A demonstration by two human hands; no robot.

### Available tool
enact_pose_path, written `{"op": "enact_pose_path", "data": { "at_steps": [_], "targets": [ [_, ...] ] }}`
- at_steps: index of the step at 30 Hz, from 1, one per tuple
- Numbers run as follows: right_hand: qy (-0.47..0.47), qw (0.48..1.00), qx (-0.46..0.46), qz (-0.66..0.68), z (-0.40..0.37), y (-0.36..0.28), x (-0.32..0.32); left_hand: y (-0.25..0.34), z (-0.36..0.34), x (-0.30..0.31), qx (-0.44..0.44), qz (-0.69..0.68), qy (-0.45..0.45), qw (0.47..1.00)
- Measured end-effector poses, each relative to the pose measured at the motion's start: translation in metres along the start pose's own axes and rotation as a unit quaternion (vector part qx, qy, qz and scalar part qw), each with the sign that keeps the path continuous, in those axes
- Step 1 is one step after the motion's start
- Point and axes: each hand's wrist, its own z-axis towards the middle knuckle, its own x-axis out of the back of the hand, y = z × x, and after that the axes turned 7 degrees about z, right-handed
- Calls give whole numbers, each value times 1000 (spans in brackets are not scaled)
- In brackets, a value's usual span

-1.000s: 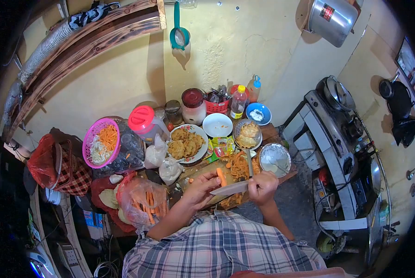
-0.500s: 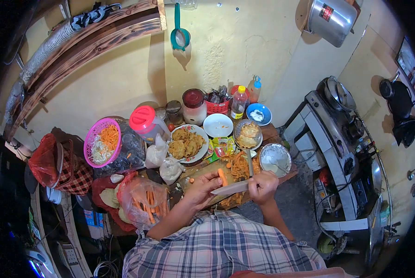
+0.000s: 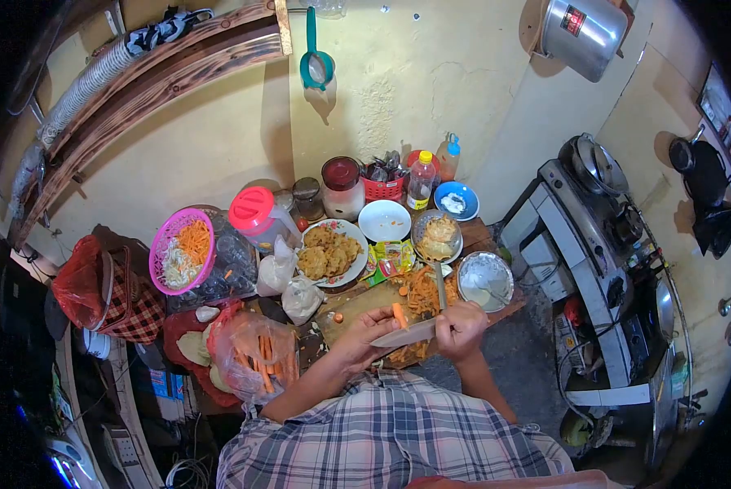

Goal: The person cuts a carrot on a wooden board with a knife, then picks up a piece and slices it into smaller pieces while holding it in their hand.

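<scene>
My left hand is closed on a peeled orange carrot, whose tip points up and away from me. In my right hand is the handle of a broad knife, its blade reaching left against or just below the carrot; exact contact I cannot make out. Beneath both hands lies a wooden cutting board, partly covered. Orange carrot shavings are heaped beyond the knife. A second long utensil slants down from the metal bowl of pale food toward my right hand.
A clear bag of carrots sits left of my left arm. Behind the board are a plate of fritters, a white plate and a bowl of white paste. A pink basket of shredded vegetables stands left; a stove is right.
The carrot and my left hand have shifted slightly right. The knife blade has tilted a little and sits lower at its tip. My right hand has barely moved.
</scene>
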Motion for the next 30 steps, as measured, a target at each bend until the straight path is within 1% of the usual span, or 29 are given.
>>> {"op": "enact_pose_path", "data": {
  "at_steps": [3, 6, 10, 12, 14, 15, 17, 19, 21, 23, 24, 26, 27, 29, 30],
  "targets": [
    [5, 1000, -10, -6, -6, 8, 0, -5, 2, 4, 1, -22, 11, 1000],
    [5, 1000, 2, 11, -8, 6, -5, -15, 6, 4, 12, -21, -6, 1000],
    [11, 1000, -13, 12, -11, 10, -4, -21, 12, 9, 12, -35, -15, 999],
    [31, 999, -16, 9, -12, 12, -3, -22, 14, 10, 10, -32, -19, 999],
    [32, 999, -17, 7, -12, 10, -5, -21, 15, 7, 29, -73, -60, 995],
    [33, 999, -17, 7, -11, 9, -6, -23, 17, 4, 31, -73, -61, 995],
    [40, 999, -19, 7, -11, 7, -7, -31, 21, -1, 50, -29, -36, 998],
    [48, 999, -20, 9, -11, 11, -6, -32, 23, 0, 48, -30, -24, 998],
    [51, 998, -35, -22, -13, 20, -2, -30, 26, 1, 47, -31, -12, 998],
    [51, 998, -35, -24, -11, 19, -3, -27, 28, 0, 55, -46, -41, 997],
    [51, 998, -34, -24, -10, 17, -3, -29, 29, 0, 57, -47, -42, 996],
    [55, 997, -40, -19, -6, 14, -4, -32, 32, 0, 38, -62, -91, 993],
    [60, 997, -44, -12, -4, 14, -4, -31, 33, -1, 39, -61, -92, 993],
    [70, 996, -47, -15, -8, 27, -2, -27, 37, -4, 68, -54, -36, 996],
    [78, 996, -48, -17, -9, 32, -2, -26, 39, -5, 68, -53, -37, 996]
  ]
}}
